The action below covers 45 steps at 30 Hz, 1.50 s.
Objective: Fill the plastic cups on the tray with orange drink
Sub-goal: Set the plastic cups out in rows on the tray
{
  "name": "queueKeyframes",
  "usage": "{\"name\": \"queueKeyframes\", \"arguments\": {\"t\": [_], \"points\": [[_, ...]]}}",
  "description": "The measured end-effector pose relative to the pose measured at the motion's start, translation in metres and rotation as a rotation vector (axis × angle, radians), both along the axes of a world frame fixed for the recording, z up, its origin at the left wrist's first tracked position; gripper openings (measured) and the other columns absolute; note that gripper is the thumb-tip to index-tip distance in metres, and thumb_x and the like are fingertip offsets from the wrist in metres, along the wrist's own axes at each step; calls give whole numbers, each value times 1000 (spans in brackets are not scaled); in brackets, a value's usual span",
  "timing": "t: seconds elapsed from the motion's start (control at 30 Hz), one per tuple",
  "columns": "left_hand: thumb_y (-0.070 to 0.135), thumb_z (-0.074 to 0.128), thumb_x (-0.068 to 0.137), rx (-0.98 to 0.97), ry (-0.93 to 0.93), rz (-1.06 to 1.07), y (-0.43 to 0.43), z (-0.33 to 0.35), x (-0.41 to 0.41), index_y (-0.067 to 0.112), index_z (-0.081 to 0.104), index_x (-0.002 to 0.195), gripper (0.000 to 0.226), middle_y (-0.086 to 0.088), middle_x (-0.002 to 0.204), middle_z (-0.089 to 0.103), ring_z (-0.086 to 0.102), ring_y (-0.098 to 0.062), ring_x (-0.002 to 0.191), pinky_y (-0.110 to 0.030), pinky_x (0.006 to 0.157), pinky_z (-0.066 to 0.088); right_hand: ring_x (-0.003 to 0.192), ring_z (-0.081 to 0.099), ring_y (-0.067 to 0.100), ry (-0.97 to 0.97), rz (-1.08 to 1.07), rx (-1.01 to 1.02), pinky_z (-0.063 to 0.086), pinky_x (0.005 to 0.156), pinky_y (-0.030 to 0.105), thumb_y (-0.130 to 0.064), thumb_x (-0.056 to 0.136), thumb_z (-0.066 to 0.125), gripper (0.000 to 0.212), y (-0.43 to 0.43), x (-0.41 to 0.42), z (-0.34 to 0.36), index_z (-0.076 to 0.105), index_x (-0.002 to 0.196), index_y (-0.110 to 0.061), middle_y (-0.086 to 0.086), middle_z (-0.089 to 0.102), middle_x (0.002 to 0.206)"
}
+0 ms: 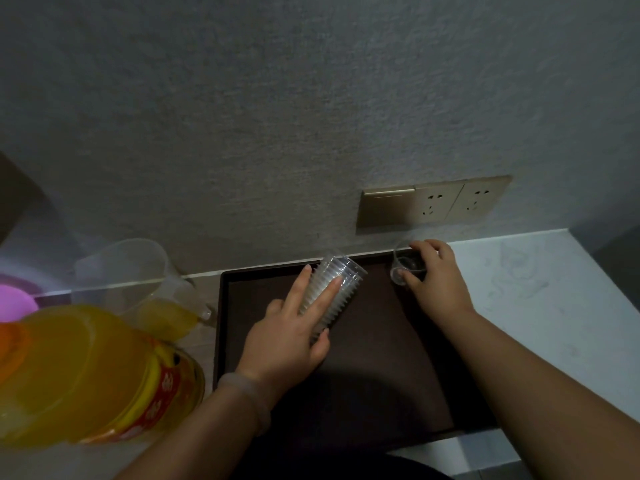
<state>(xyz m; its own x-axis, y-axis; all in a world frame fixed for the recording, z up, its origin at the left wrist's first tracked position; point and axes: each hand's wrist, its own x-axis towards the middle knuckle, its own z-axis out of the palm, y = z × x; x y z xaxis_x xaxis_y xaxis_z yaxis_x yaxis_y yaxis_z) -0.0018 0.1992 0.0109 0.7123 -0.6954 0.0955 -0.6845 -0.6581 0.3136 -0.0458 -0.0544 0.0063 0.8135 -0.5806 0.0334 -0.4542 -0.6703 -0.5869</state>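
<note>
A dark brown tray lies on the counter against the wall. Over its far left part my left hand grips a tilted stack of clear ribbed plastic cups, mouths pointing away from me. In the tray's far right corner stands a single clear plastic cup; my right hand holds it, thumb and fingers round its rim. A big bottle of orange drink with a red label and orange cap fills the near left. Beside it a clear plastic jug holds a little orange drink at its bottom.
A pale counter runs right of the tray to an edge. A brass switch and socket plate sits on the wall just above the single cup. Something pink shows at the far left.
</note>
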Motion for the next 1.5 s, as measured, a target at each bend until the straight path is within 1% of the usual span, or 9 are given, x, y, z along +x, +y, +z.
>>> {"name": "queueKeyframes", "arguments": {"t": [0.2,0.3,0.43,0.63,0.8,1.0,1.2,1.4,1.5], "points": [[49,46,86,14,4,-2,3,0,4,61,-19,134,82,7,159,-8,47,-28,111,-36,68,50,142,24,26,-66,11,-45,33,108,40,-33,81,75,70,8,-12,14,42,143,-26,6,23,156],[49,47,87,-1,8,1,2,2,4,62,-24,132,85,7,159,-9,46,-27,114,-36,69,50,128,42,14,-301,98,-29,34,102,26,-35,88,66,50,29,-12,41,52,135,-23,1,47,140],[51,44,80,-65,-27,-8,-4,5,3,56,-14,141,84,4,159,5,54,-31,106,-38,59,52,117,49,1,-181,300,320,35,95,13,-34,88,66,18,61,1,65,71,104,-26,-10,54,126],[51,46,77,-96,-97,-9,-1,11,2,49,4,147,82,1,156,16,61,-29,98,-34,49,52,108,60,4,-346,113,677,47,102,39,-23,87,68,13,63,12,69,75,76,-22,-15,62,120],[49,50,77,-134,-98,12,8,10,3,48,9,147,81,1,156,18,61,-28,99,-33,48,53,99,61,-1,-468,122,442,49,93,26,-20,89,66,12,57,8,94,73,79,-22,-11,63,120],[49,48,78,-142,-78,63,17,7,7,47,12,147,78,1,157,18,61,-31,101,-34,49,54,114,57,3,-641,75,326,45,92,15,-18,89,67,16,41,1,102,70,80,-32,-5,63,121],[50,46,79,-119,-79,34,17,5,6,48,9,147,78,1,156,16,61,-31,99,-35,49,55,106,64,9,-616,93,407,50,97,44,-14,90,65,10,49,-2,87,74,85,-13,-4,70,111],[49,49,78,-128,-88,12,13,9,4,46,12,147,79,0,156,17,61,-29,98,-34,47,54,88,64,-3,-542,113,409,49,80,16,-24,93,62,11,57,0,96,72,89,-27,-21,70,88],[48,49,78,-116,-95,4,15,9,4,45,15,147,77,-2,155,20,61,-28,96,-32,46,53,95,64,-2,-614,95,381,48,85,14,-20,92,62,12,52,0,97,69,84,-26,-18,70,96]]}}
